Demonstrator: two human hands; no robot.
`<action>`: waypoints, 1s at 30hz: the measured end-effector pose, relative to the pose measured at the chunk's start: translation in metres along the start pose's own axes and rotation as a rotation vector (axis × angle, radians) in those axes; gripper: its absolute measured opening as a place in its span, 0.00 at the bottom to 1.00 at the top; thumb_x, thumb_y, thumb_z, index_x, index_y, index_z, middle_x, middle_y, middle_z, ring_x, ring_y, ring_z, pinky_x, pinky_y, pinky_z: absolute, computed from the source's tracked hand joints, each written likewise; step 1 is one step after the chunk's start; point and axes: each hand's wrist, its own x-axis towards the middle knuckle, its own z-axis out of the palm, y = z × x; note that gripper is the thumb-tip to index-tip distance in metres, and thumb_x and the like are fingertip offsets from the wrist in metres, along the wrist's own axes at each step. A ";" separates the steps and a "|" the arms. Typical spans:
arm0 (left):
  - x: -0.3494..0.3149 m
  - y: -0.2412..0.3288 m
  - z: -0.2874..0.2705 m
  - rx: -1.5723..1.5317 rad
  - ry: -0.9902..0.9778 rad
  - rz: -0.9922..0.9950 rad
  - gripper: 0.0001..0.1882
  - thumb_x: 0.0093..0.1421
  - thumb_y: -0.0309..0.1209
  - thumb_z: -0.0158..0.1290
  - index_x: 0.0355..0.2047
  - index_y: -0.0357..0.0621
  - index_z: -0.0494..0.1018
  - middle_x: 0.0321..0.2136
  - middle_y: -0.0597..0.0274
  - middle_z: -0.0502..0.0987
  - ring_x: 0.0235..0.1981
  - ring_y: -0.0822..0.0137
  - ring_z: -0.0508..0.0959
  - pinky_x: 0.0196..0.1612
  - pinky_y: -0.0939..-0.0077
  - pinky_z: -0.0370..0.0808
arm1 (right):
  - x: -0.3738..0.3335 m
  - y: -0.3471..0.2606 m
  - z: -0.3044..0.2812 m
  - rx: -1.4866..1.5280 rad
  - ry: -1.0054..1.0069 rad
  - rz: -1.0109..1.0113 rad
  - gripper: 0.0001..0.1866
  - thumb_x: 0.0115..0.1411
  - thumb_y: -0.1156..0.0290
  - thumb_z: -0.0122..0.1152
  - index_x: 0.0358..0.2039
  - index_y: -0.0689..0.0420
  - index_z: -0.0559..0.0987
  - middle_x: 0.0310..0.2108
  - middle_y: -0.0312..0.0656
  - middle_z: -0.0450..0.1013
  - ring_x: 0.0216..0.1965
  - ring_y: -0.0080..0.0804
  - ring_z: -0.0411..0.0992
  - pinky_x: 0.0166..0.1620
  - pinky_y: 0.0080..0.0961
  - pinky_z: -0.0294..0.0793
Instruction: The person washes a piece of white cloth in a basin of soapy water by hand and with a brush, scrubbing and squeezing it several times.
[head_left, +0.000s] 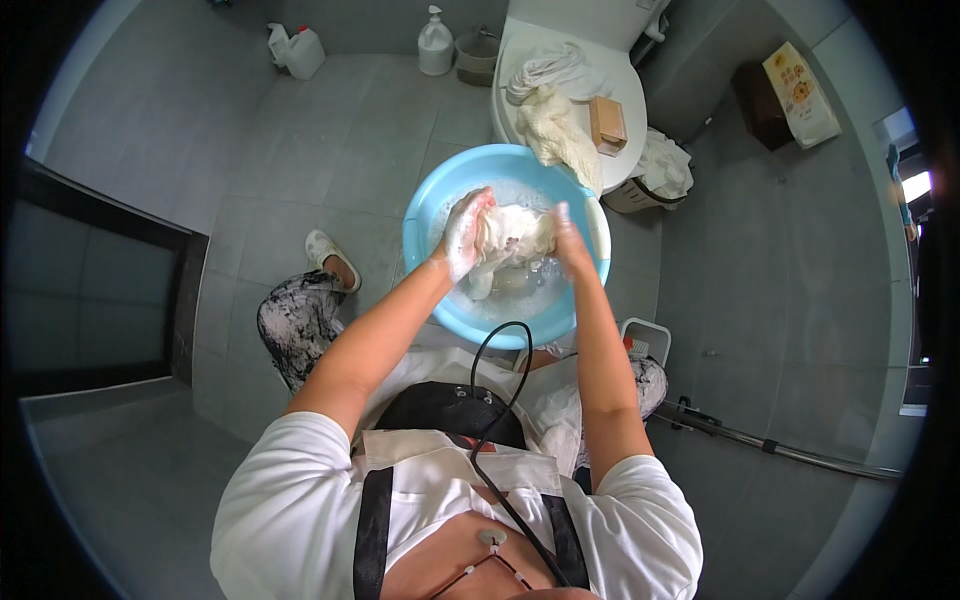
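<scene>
A light blue basin (418, 215) of sudsy water (515, 295) stands in front of me. Over it, a wet white cloth (515, 232) is bunched between my hands, its lower end hanging into the suds. My left hand (465, 232), streaked with foam, grips the cloth's left side, thumb toward the top. Gripping its right end is my right hand (570, 242), its fingertips slightly smeared by motion. What the cloth is, a garment or a plain piece, I cannot tell. A cream knitted cloth (560, 135) drapes from the toilet lid onto the basin's far right rim.
On the toilet lid (625, 85) lie a white cloth (560, 72) and a brown box (607, 125). A basket of white laundry (662, 170) stands beside it. A pump bottle (435, 45), a small bucket (478, 55) and a white jug (303, 52) line the back wall. A black cable (478, 450) hangs before me.
</scene>
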 end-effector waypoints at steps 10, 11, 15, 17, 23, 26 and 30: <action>-0.011 0.008 0.015 0.405 -0.129 0.274 0.10 0.55 0.34 0.42 0.20 0.44 0.64 0.20 0.69 0.63 0.26 0.78 0.62 0.33 0.85 0.59 | -0.019 -0.015 -0.018 0.279 -0.260 0.413 0.26 0.59 0.49 0.36 0.43 0.59 0.68 0.34 0.40 0.69 0.34 0.27 0.68 0.43 0.21 0.65; -0.011 0.007 0.013 0.451 -0.153 0.286 0.10 0.55 0.33 0.42 0.20 0.44 0.64 0.21 0.69 0.63 0.26 0.78 0.62 0.33 0.85 0.59 | -0.018 -0.015 -0.020 0.206 -0.236 0.365 0.25 0.59 0.51 0.38 0.44 0.59 0.68 0.34 0.39 0.69 0.34 0.26 0.68 0.43 0.20 0.65; -0.014 0.006 0.003 0.611 -0.166 0.308 0.09 0.54 0.31 0.40 0.19 0.42 0.64 0.21 0.68 0.64 0.26 0.78 0.62 0.32 0.85 0.59 | -0.021 -0.015 -0.018 0.099 -0.123 0.098 0.20 0.57 0.57 0.44 0.42 0.61 0.69 0.36 0.38 0.68 0.35 0.25 0.66 0.43 0.20 0.64; -0.011 0.006 -0.006 0.632 -0.222 0.383 0.09 0.53 0.30 0.40 0.19 0.42 0.64 0.21 0.68 0.64 0.25 0.77 0.62 0.32 0.85 0.59 | -0.022 -0.013 -0.012 0.193 -0.026 0.018 0.17 0.57 0.61 0.46 0.40 0.60 0.70 0.36 0.37 0.68 0.35 0.25 0.66 0.42 0.21 0.64; -0.011 0.027 -0.019 1.258 -0.185 0.427 0.14 0.54 0.30 0.39 0.19 0.37 0.71 0.24 0.59 0.70 0.28 0.69 0.71 0.34 0.78 0.67 | -0.032 -0.034 -0.009 0.300 0.074 -0.139 0.12 0.54 0.70 0.47 0.38 0.59 0.71 0.35 0.35 0.68 0.37 0.25 0.66 0.41 0.23 0.65; -0.010 0.029 -0.017 1.340 -0.169 0.405 0.15 0.57 0.36 0.41 0.24 0.39 0.72 0.25 0.60 0.71 0.29 0.70 0.72 0.35 0.79 0.69 | -0.033 -0.036 -0.001 -0.024 0.029 -0.282 0.11 0.54 0.71 0.46 0.36 0.63 0.71 0.33 0.37 0.69 0.36 0.27 0.66 0.41 0.25 0.66; -0.017 0.028 -0.006 0.720 -0.169 -0.207 0.18 0.59 0.44 0.42 0.32 0.42 0.72 0.30 0.62 0.72 0.31 0.71 0.73 0.38 0.77 0.70 | -0.058 -0.060 0.023 -0.349 -0.026 -0.509 0.09 0.52 0.73 0.47 0.33 0.61 0.72 0.28 0.47 0.69 0.30 0.35 0.68 0.36 0.27 0.67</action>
